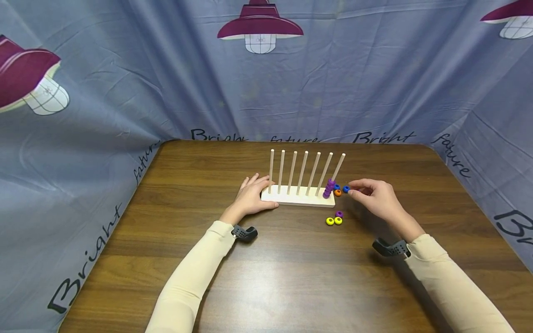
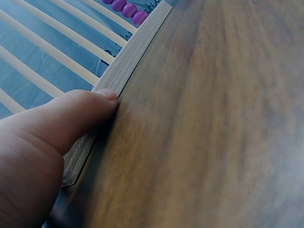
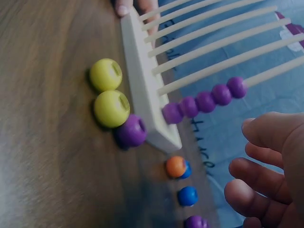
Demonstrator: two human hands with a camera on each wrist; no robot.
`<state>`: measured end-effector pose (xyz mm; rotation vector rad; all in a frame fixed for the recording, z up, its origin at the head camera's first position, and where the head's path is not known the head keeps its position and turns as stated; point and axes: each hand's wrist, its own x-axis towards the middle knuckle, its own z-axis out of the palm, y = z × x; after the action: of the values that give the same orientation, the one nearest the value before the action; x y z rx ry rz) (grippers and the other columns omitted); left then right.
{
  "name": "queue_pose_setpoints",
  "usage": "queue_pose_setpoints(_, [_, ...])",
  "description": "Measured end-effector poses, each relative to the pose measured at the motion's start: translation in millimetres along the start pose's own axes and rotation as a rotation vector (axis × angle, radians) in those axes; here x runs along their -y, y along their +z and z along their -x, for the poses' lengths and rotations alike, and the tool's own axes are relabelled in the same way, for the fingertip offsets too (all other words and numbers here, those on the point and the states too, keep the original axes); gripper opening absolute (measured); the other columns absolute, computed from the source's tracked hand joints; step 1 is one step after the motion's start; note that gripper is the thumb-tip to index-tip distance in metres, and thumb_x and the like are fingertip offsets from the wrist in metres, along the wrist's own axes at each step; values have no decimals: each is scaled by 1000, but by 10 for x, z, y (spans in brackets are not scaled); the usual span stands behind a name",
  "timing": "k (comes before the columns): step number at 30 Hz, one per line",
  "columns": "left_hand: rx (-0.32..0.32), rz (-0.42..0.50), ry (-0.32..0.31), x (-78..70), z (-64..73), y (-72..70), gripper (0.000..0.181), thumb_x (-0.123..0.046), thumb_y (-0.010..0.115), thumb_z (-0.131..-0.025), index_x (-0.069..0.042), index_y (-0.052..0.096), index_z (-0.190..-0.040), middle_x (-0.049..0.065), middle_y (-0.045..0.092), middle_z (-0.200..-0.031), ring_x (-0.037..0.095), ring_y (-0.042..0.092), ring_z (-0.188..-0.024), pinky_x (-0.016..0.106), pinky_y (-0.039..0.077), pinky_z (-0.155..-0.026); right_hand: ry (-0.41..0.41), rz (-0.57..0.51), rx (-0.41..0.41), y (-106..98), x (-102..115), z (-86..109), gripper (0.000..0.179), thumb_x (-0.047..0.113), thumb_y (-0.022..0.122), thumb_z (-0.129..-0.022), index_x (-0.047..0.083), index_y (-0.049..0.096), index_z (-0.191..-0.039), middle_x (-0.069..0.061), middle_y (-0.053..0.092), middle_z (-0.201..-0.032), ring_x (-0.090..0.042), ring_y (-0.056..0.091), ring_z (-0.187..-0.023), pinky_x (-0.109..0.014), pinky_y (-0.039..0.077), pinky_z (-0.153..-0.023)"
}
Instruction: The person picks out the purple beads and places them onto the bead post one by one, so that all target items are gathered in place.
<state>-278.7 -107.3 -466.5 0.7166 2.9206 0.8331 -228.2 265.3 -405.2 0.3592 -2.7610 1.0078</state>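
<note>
A pale wooden peg rack [image 1: 297, 200] stands upright on the table, its several thin pegs pointing up. My left hand [image 1: 251, 196] grips the rack's left end, thumb [image 2: 90, 111] along the front edge and fingers behind. Several purple beads [image 3: 205, 101] are stacked at the foot of the rightmost peg. To the right of the rack, my right hand [image 1: 376, 196] hovers beside a blue bead [image 1: 346, 189], fingers parted and nothing seen between them. An orange bead [image 1: 338, 193] and another blue bead [image 1: 337, 187] lie between that hand and the rack.
In front of the rack's right end, two yellow beads [image 1: 334, 221] sit with a loose purple bead [image 1: 339, 214]. Another purple bead [image 3: 195, 222] shows at the bottom of the right wrist view. A printed blue curtain [image 1: 266, 92] hangs around the brown wooden table [image 1: 283, 277].
</note>
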Motion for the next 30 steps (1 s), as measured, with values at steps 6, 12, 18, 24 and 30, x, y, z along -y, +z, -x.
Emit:
queue_pose_setpoints(6, [-1, -4, 4, 0, -5, -2, 70, -52, 78, -80, -19, 61, -140, 5, 47, -160, 37, 27, -156, 59, 11, -129, 29, 5, 3, 23, -85, 63, 24, 19, 74, -92, 3, 76, -111, -16, 77, -95, 1, 55, -70, -17, 47, -59])
queue_pose_setpoints(12, [0, -4, 1, -1, -1, -3, 70, -51, 78, -80, -19, 61, -140, 5, 47, -160, 37, 27, -156, 59, 11, -129, 39, 6, 3, 42, -143, 91, 25, 19, 74, -92, 2, 76, -111, -20, 76, -104, 2, 55, -71, -16, 48, -59])
queue_pose_setpoints(18, [5, -12, -2, 2, 3, 7, 71, -51, 79, -80, -20, 60, -141, 5, 47, -160, 37, 27, -156, 58, 11, -129, 35, 2, 5, 59, -175, 106, 25, 16, 74, -92, 0, 76, -111, -21, 76, -101, 1, 57, -70, -17, 49, -58])
queue_pose_setpoints(24, [5, -13, -3, 0, 1, 5, 70, -51, 79, -80, -20, 61, -140, 5, 47, -159, 37, 27, -156, 58, 11, -129, 30, -5, 4, 96, -199, 106, 24, 15, 75, -92, 0, 76, -111, -20, 76, -98, 2, 57, -69, -17, 49, -57])
queue_pose_setpoints(30, [7, -10, -5, -5, -5, -5, 70, -52, 78, -80, -20, 61, -140, 5, 47, -160, 37, 27, -156, 58, 11, -129, 45, 4, 27, 155, -227, 127, 25, 17, 74, -92, 1, 75, -112, -19, 75, -97, 1, 56, -69, -19, 49, -56])
